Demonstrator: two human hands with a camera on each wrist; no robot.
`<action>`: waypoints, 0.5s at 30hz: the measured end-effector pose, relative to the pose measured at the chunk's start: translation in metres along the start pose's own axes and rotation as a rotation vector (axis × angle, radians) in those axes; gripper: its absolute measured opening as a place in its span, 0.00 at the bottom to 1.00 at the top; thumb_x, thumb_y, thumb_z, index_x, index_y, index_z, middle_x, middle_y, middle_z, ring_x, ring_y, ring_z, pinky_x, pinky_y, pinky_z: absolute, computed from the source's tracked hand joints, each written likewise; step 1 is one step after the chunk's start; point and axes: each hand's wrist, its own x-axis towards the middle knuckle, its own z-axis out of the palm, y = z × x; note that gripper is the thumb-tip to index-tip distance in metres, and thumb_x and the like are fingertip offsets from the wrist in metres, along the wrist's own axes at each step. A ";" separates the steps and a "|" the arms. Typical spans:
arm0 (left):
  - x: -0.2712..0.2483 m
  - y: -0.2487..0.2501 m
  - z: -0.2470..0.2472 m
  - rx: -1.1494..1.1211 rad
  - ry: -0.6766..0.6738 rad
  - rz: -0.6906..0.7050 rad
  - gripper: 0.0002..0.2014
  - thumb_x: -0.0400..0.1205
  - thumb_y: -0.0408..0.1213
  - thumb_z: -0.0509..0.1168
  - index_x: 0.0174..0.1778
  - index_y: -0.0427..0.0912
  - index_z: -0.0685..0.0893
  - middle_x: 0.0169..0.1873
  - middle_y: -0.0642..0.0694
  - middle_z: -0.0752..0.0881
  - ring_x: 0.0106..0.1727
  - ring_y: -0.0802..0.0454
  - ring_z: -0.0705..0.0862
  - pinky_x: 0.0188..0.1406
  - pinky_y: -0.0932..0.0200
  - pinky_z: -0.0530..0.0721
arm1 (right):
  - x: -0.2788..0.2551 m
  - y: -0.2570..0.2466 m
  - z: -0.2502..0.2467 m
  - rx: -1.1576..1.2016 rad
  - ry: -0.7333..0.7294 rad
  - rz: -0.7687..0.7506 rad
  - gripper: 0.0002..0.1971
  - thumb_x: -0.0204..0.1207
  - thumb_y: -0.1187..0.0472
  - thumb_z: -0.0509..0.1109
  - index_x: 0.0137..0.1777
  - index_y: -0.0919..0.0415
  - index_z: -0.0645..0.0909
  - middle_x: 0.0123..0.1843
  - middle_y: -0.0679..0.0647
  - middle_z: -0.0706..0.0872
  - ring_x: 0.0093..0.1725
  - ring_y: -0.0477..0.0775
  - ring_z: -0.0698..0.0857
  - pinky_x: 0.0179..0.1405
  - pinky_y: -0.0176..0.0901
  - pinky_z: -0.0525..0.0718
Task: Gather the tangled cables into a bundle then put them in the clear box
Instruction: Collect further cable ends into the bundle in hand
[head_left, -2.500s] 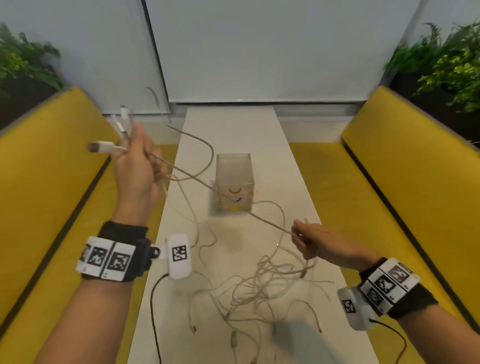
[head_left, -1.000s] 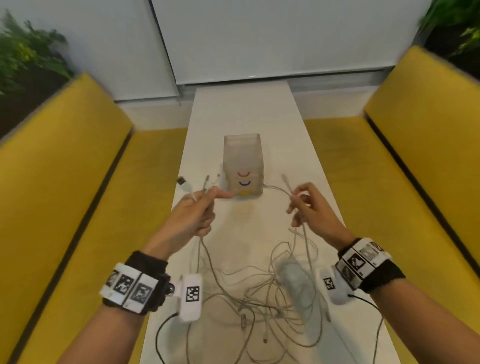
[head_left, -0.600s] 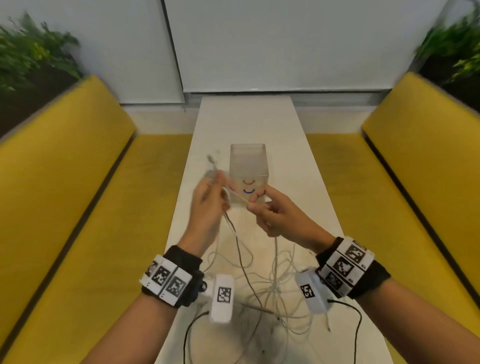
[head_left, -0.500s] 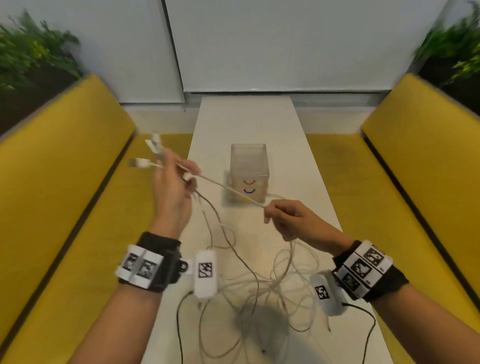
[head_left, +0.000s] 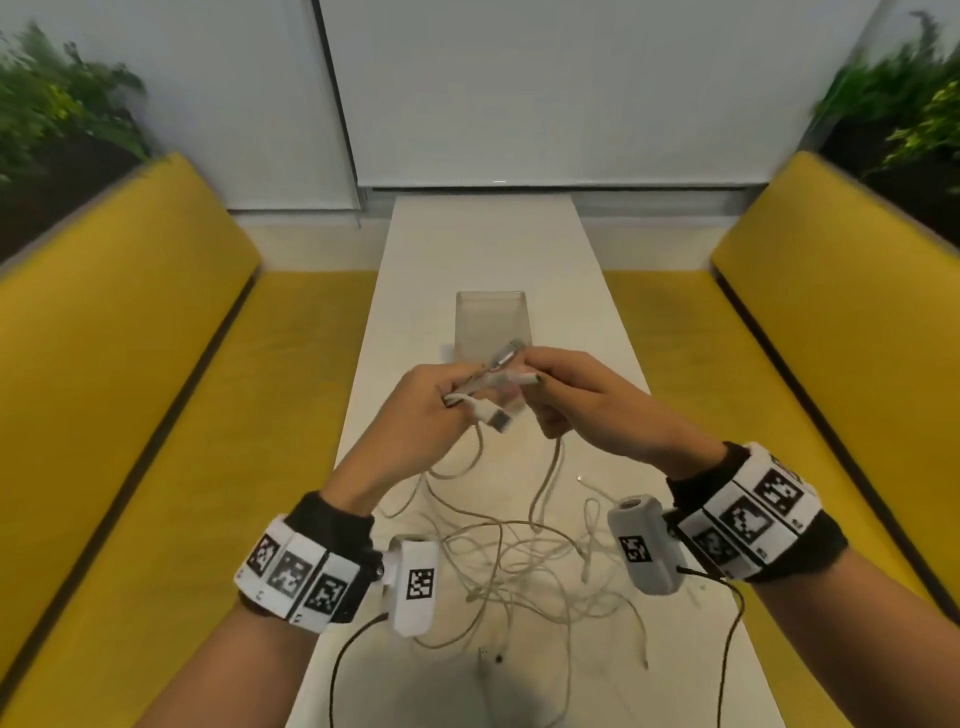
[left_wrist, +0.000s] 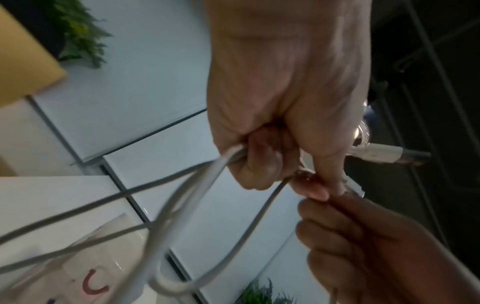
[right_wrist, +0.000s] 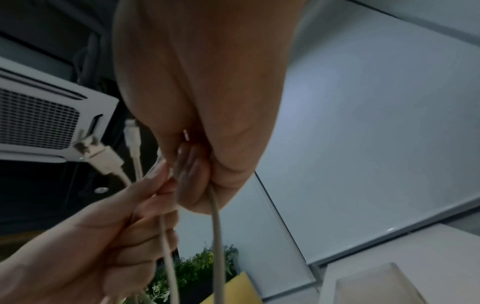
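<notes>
Pinching several plug ends between them just in front of the clear box (head_left: 492, 325), the left hand (head_left: 423, 410) and right hand (head_left: 587, 402) risk snagging the cables (head_left: 519, 551) trailing below their fingers on the counter (head_left: 483, 244), likely tipping it.

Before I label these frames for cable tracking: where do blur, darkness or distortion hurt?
Head view: plants at the corners smear and the benches bow from the wide lens; the cables on the table stay fairly sharp. Left wrist view: near cable loops are out of focus, the right hand is in shadow. Right wrist view: dim, soft; USB plug readable.
</notes>
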 end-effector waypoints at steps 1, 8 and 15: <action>-0.001 0.002 -0.005 -0.027 0.029 -0.002 0.16 0.85 0.36 0.67 0.38 0.64 0.89 0.23 0.63 0.85 0.28 0.66 0.81 0.29 0.73 0.72 | -0.001 0.001 -0.003 0.018 -0.018 -0.002 0.13 0.89 0.62 0.55 0.57 0.69 0.80 0.30 0.42 0.71 0.28 0.44 0.68 0.29 0.36 0.71; -0.003 -0.003 -0.084 -0.609 0.551 0.013 0.16 0.81 0.52 0.69 0.33 0.49 0.76 0.19 0.56 0.65 0.21 0.58 0.61 0.20 0.64 0.62 | -0.033 0.054 -0.037 0.067 0.131 0.117 0.24 0.78 0.39 0.67 0.34 0.59 0.71 0.30 0.57 0.64 0.27 0.48 0.65 0.29 0.43 0.66; 0.000 -0.008 -0.097 -0.829 0.796 0.005 0.22 0.83 0.46 0.69 0.23 0.52 0.71 0.18 0.54 0.59 0.22 0.56 0.55 0.22 0.61 0.56 | -0.053 0.108 -0.068 0.179 0.302 0.292 0.27 0.78 0.34 0.61 0.30 0.53 0.57 0.30 0.53 0.54 0.30 0.53 0.52 0.29 0.46 0.55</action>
